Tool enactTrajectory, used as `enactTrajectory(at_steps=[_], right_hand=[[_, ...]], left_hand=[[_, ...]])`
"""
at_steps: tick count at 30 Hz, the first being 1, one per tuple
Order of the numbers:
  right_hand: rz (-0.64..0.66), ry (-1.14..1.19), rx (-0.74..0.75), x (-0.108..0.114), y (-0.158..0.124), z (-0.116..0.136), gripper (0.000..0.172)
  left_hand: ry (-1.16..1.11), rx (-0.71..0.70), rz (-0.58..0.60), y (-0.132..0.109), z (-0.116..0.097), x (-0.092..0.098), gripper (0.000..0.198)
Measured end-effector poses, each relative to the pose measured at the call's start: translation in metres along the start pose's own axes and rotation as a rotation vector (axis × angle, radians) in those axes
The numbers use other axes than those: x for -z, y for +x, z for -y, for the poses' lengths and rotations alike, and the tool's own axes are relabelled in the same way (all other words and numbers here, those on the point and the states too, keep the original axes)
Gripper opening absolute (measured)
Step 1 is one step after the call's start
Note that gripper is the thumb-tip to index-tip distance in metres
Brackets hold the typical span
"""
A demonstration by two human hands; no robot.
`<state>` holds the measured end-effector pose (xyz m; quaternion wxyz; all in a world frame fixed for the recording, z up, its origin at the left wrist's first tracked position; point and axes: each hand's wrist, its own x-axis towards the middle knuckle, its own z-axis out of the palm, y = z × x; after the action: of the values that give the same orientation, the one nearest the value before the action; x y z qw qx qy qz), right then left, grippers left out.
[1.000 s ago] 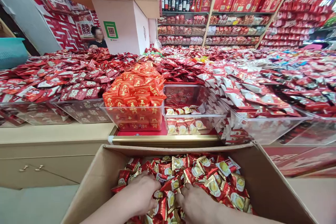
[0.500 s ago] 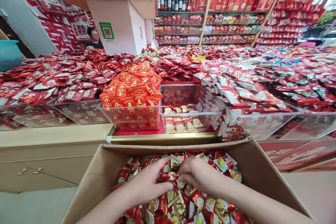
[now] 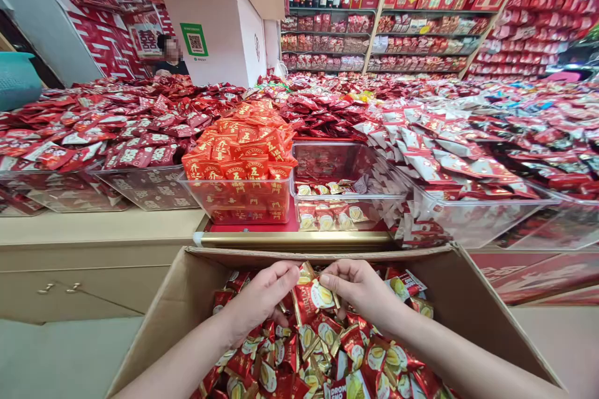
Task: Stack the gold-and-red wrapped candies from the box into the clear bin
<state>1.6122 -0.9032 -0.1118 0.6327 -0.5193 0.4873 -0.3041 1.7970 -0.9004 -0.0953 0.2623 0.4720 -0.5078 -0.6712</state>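
Observation:
A red and gold wrapped durian candy (image 3: 311, 298) is held up between my two hands, its printed fruit picture facing me. My right hand (image 3: 359, 292) pinches its right edge between thumb and fingers. On the left edge, my left hand (image 3: 266, 292) grips with the thumb on top; its other fingers are partly hidden behind. Both hands are inside an open cardboard box (image 3: 187, 299), above a heap of similar wrapped candies (image 3: 309, 355). Beyond the box's far edge stands a clear plastic bin (image 3: 349, 197) with a low layer of the same kind of candies.
Left of that bin, another clear bin (image 3: 238, 202) is piled with orange-red packets. More bins (image 3: 486, 215) of red and white packets line the counter. A gold counter edge (image 3: 299, 239) runs behind the box. Further back, a person (image 3: 172, 62) is beside a white pillar (image 3: 218, 43).
My hands have come up slightly from the heap and now hold one candy upright between them, its front turned to me. The view has shifted a little.

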Motion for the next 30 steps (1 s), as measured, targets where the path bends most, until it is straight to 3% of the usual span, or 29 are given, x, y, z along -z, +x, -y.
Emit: enactTrajectory(at_steps=[4, 10, 12, 16, 19, 22, 24, 27, 29, 30], right_hand=[[0.025, -0.049, 0.053, -0.001, -0.006, 0.004, 0.027], [0.079, -0.549, 0.184, 0.000, -0.022, 0.012, 0.023], [0.072, -0.559, 0.153, -0.002, -0.024, 0.013, 0.028], [0.128, -0.366, 0.115, -0.005, -0.026, 0.018, 0.025], [0.183, -0.448, 0.187, -0.005, -0.035, 0.038, 0.032], [0.195, -0.641, 0.278, 0.002, -0.046, 0.078, 0.015], [0.091, -0.763, 0.358, 0.014, -0.046, 0.110, 0.010], [-0.296, -1.050, 0.486, 0.038, -0.028, 0.153, 0.010], [-0.484, -1.252, 0.482, 0.055, -0.005, 0.169, 0.022], [-0.508, -1.341, 0.446, 0.061, 0.008, 0.174, 0.028]], left_hand=[[0.128, -0.004, -0.021, 0.000, -0.001, -0.001, 0.043], [0.162, -0.048, -0.003, -0.002, 0.000, -0.004, 0.019], [0.116, -0.113, 0.000, -0.004, -0.001, -0.006, 0.020], [-0.036, -0.150, -0.039, -0.008, -0.008, -0.009, 0.026], [-0.114, -0.157, -0.120, -0.010, -0.015, -0.006, 0.030], [-0.216, -0.198, -0.190, -0.011, -0.021, 0.003, 0.029], [-0.302, -0.213, -0.210, -0.013, -0.023, 0.008, 0.026], [-0.384, -0.217, -0.194, -0.014, -0.025, 0.012, 0.026], [-0.393, -0.219, -0.191, -0.015, -0.025, 0.013, 0.029], [-0.383, -0.220, -0.190, -0.015, -0.024, 0.013, 0.030]])
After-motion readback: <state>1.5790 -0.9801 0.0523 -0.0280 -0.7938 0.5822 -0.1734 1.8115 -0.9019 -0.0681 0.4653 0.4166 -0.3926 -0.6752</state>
